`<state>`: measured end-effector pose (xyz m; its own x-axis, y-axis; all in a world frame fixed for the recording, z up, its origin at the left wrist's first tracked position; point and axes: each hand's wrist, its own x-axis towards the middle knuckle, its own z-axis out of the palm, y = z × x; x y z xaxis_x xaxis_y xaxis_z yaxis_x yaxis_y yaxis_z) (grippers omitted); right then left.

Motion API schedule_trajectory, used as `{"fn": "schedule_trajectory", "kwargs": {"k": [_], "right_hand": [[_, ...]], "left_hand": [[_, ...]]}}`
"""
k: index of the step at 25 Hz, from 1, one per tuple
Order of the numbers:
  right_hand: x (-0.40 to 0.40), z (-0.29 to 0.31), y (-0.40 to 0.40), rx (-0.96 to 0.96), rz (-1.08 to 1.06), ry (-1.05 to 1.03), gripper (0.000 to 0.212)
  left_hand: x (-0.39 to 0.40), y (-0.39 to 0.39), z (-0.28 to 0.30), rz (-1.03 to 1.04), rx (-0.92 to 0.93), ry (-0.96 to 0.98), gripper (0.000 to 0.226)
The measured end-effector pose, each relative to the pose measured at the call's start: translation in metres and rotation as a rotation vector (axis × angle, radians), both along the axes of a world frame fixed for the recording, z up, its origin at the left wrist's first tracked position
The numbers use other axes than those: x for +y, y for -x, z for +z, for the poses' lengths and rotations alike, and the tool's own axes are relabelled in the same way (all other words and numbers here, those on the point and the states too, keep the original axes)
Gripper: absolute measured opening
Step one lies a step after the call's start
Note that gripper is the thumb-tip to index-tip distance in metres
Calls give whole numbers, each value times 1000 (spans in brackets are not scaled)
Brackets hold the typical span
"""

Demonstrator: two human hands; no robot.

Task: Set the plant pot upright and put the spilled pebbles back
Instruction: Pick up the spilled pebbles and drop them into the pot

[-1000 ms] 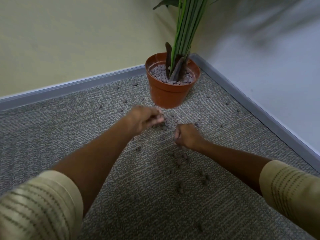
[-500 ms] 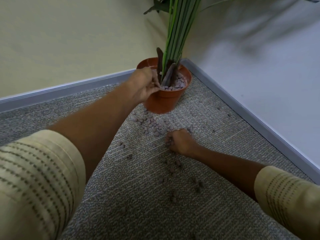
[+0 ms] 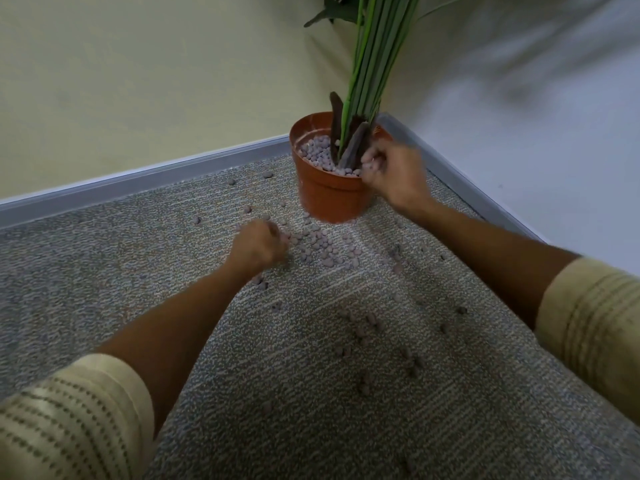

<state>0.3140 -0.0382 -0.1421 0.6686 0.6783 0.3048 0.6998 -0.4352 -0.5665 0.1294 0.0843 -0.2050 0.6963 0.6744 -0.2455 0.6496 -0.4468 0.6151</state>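
My right hand is at the near right rim of the plant pot, upper centre of the frame, its fingers curled together over the pebbles inside; it is blurred, so I cannot tell whether anything is pinched between them. My left hand is down on the carpet at the middle of the frame, knuckles up and fingers bunched against the floor at the left edge of the thickest patch of spilled pebbles; what it grips, if anything, is hidden under the hand. The pot stands upright in the corner where the two grey skirting strips meet, filled with pebbles around the green stems and dark bark pieces at their base. More pebbles lie scattered left of the pot, in front of it, and in a loose trail toward the lower right of the frame, between my two forearms. Striped cream sleeves fill the lower corners.
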Motion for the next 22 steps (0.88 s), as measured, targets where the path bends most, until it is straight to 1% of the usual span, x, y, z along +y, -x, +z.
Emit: {"fn": "schedule_trajectory", "kwargs": {"k": [1, 2, 3, 4, 5, 6, 7, 9, 11, 12, 14, 16, 17, 18, 19, 20, 22], "right_hand": [[8, 8, -8, -51, -18, 23, 14], [14, 12, -15, -101, -29, 61, 14], [19, 15, -19, -145, -30, 105, 14], [21, 15, -23, -178, -20, 144, 15], [21, 15, -25, -194, -8, 163, 18], [20, 13, -27, -202, -2, 160, 20], [17, 10, -26, -204, 0, 144, 20], [6, 1, -20, -173, 9, 110, 17], [-10, -15, -6, -46, 71, 86, 13], [-21, -25, 3, 39, 134, 114, 12], [-43, -44, 23, 192, 298, 299, 10], [-65, -63, 38, 354, 440, 592, 5], [-74, -72, 44, 375, 490, 743, 9], [-82, -81, 49, 339, 526, 860, 17], [-88, -89, 52, 276, 541, 921, 25], [-92, -95, 55, 212, 532, 916, 29], [-97, -101, 57, 137, 509, 836, 26]], "left_hand": [[-1, 9, -11, -66, 171, -81, 30], [-3, 17, -20, -105, 312, -107, 46], [-7, 25, -26, -133, 404, -105, 63], [-10, 30, -31, -159, 443, -102, 77], [-13, 34, -34, -188, 444, -114, 85], [-15, 37, -37, -206, 420, -133, 87], [-16, 38, -39, -213, 376, -144, 82], [-20, 40, -42, -208, 271, -125, 58], [-24, 41, -43, -217, 204, -115, 32], [-27, 40, -43, -222, 188, -124, 23], [-31, 38, -43, -230, 176, -146, 15], [-33, 36, -43, -226, 182, -162, 15], [-34, 35, -44, -227, 189, -180, 15], [-35, 35, -45, -229, 195, -201, 16], [-35, 35, -46, -231, 195, -218, 16], [-35, 35, -48, -229, 188, -222, 15], [-34, 36, -50, -204, 157, -206, 14]]}}
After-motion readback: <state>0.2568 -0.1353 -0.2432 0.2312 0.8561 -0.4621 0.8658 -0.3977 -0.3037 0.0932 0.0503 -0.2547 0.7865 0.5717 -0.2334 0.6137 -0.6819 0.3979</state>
